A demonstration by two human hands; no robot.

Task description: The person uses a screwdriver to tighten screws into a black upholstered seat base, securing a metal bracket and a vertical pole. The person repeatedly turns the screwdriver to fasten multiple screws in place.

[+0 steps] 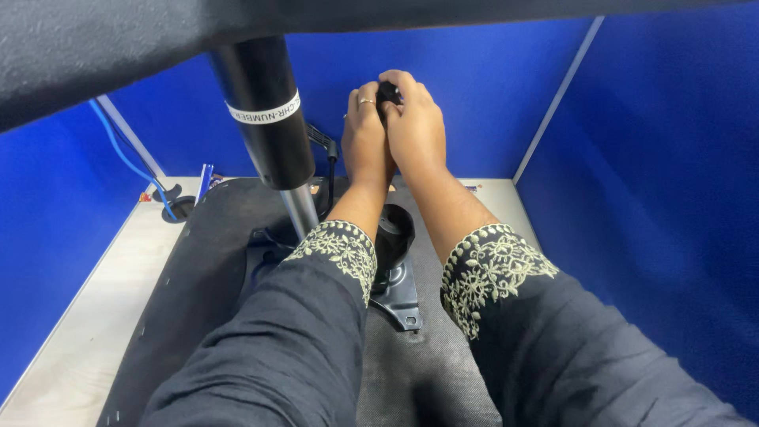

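Dark sleeves [316,348] with pale embroidered cuffs filled the bottom of the view, one on each forearm, reaching forward over a black mat [213,237] that covered most of a light wooden tabletop [95,316]. Both hands met well ahead of the cuffs, raised above the table and pressed side by side. Between them sat a small black knob [387,92], of which only the top showed. The left hand [365,134], a ring on one finger, was curled against the knob from its side, and the right hand [415,126] was closed over it from the other, fingers folded down across the top. Below the forearms lay a black metal chair mechanism plate [399,292] on the mat, a rounded black housing rising from it between the two arms; whether the knob joined to that housing could not be told, since the wrists hid the link. Just left of the hands stood a black gas-lift cylinder [265,119] with a white band round it, tilted slightly, its shiny metal rod [300,209] going down toward the plate. Blue partition walls [490,87] closed off the back and both sides, and a blue cable [126,158] ran down the left wall to a round opening in the tabletop. A dark padded edge [118,47] crossed the top of the view.
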